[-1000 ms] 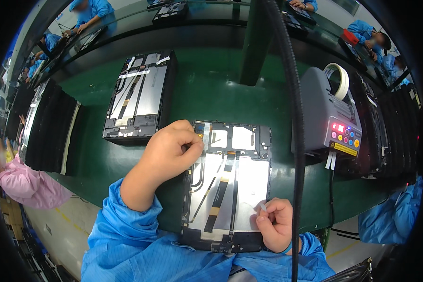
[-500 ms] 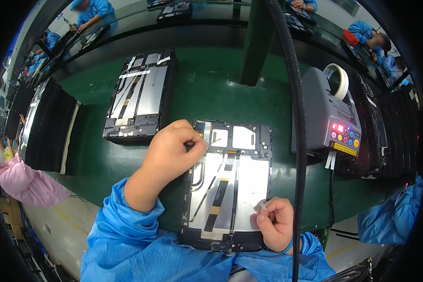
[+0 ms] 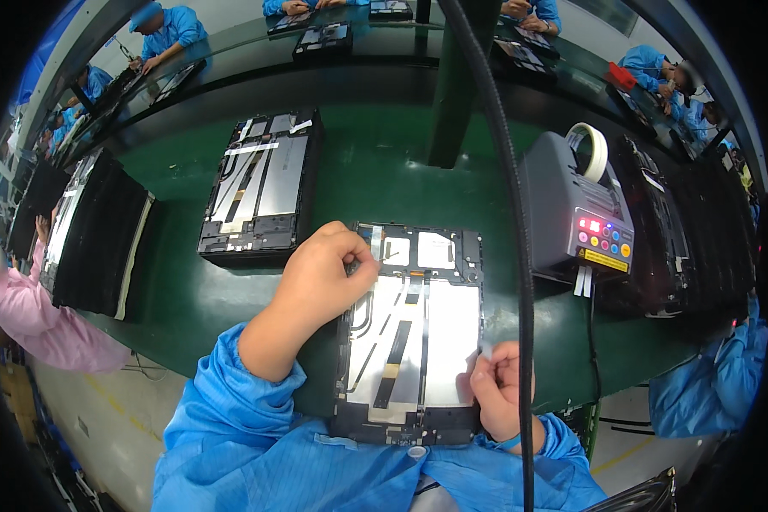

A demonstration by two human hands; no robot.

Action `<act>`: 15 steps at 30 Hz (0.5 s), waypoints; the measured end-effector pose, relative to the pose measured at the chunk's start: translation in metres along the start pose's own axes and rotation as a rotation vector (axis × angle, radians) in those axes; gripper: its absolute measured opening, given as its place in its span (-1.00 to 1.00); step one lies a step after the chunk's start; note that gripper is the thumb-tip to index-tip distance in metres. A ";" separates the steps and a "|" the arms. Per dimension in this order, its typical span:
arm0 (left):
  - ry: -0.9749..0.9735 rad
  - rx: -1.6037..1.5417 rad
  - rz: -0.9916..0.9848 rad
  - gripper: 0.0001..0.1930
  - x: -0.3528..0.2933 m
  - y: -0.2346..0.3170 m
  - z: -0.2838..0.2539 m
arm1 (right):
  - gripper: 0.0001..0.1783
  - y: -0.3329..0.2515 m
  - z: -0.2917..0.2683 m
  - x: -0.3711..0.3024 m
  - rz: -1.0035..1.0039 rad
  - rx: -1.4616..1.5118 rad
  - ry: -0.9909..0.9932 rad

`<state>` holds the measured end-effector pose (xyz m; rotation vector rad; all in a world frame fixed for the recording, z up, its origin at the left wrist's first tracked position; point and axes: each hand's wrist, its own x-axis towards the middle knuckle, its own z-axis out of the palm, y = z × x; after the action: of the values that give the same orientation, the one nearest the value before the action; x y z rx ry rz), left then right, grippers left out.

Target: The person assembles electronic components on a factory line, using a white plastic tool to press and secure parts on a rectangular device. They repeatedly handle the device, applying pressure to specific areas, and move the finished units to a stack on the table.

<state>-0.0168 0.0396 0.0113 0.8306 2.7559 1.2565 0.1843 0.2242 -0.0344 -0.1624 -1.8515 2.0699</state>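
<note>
An opened tablet-like device (image 3: 452, 341) lies in front of me, its silver plates, black frame and flat cables exposed. My left hand (image 3: 328, 271) is closed at its upper left edge, fingertips against the lower end of a clear tape strip (image 3: 376, 241). Whether those fingers grip anything is hidden. By the device's lower right edge, my right hand (image 3: 502, 391) pinches a small whitish tape piece (image 3: 486, 351) between thumb and forefinger.
A stack of similar devices (image 3: 260, 188) stands beyond my left hand. Taller dark stacks flank the green table (image 3: 375, 162). At right sits a grey tape dispenser (image 3: 572, 205) with a tape roll (image 3: 590, 150). A black cable (image 3: 514, 205) hangs in front. Co-workers sit around.
My right hand, still pinching the tape piece, has shifted slightly up along the device's right edge. My left hand stays at the clear strip. The whole view has shifted a little.
</note>
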 end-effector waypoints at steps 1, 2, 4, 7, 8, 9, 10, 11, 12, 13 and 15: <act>0.011 -0.002 0.009 -0.93 -0.001 -0.003 0.001 | -0.67 0.000 0.001 0.000 -0.031 0.039 0.035; 0.015 -0.020 -0.001 -0.92 -0.001 -0.005 0.001 | -0.54 0.001 0.001 -0.001 -0.012 0.058 0.069; 0.020 -0.056 -0.020 -0.86 -0.001 -0.010 0.002 | -0.48 -0.003 0.005 0.009 -0.018 0.027 0.113; 0.173 -0.015 0.006 -0.70 -0.001 -0.017 0.013 | -0.36 0.004 0.003 0.015 0.066 0.070 0.044; 0.202 -0.016 0.048 -0.64 -0.002 -0.018 0.016 | -0.35 0.003 0.004 0.017 0.072 0.077 0.017; 0.231 -0.017 0.090 -0.58 -0.002 -0.019 0.018 | -0.34 0.001 0.005 0.018 0.079 0.083 -0.009; 0.260 -0.019 0.132 -0.52 -0.001 -0.020 0.022 | -0.30 -0.001 0.005 0.017 0.091 0.104 -0.038; 0.173 -0.102 0.092 -0.51 0.002 -0.031 0.027 | -0.30 0.001 0.005 0.018 0.068 0.081 -0.054; 0.085 -0.180 0.052 -0.49 0.004 -0.043 0.028 | -0.30 0.003 0.006 0.017 0.046 0.062 -0.071; -0.003 -0.258 0.012 -0.47 0.004 -0.051 0.028 | -0.30 0.002 0.007 0.016 0.024 0.043 -0.088; -0.049 -0.323 -0.070 -0.47 0.000 -0.041 0.024 | -0.28 -0.001 0.010 0.010 0.030 0.038 -0.099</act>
<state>-0.0307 0.0335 -0.0339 0.7190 2.4251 1.5841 0.1720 0.2187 -0.0307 -0.0805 -1.8756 2.1684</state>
